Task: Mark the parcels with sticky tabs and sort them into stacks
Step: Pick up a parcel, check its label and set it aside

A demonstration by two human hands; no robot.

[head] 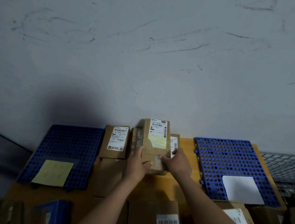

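Down at the near edge, cardboard boxes (153, 215) with barcode labels sat closest to the lens, and both bare forearms came up over them toward the middle of the tabletop (188, 157). There the brown parcel (156, 142) stood tilted up off the parcels beneath it, its white shipping label facing the camera, right in front of the scuffed wall (146, 52). The left hand (137, 164) was clamped on the parcel's near left corner, thumb lying across the front face, the other fingers wrapped behind and hidden. The right hand (176, 162) gripped the near right corner, fingers closed together with the fingertips (160, 157) pressing on a small pale tab (158, 160) on the parcel's front, near its bottom edge. Both wrists were angled inward, arms reaching forward. Just to the left lay another labelled parcel (116, 141). Well out on either side were two blue perforated mats: the left mat (70, 149) carrying a yellow sticky note (53, 173), the right mat (229, 159) carrying a white one (241, 188).
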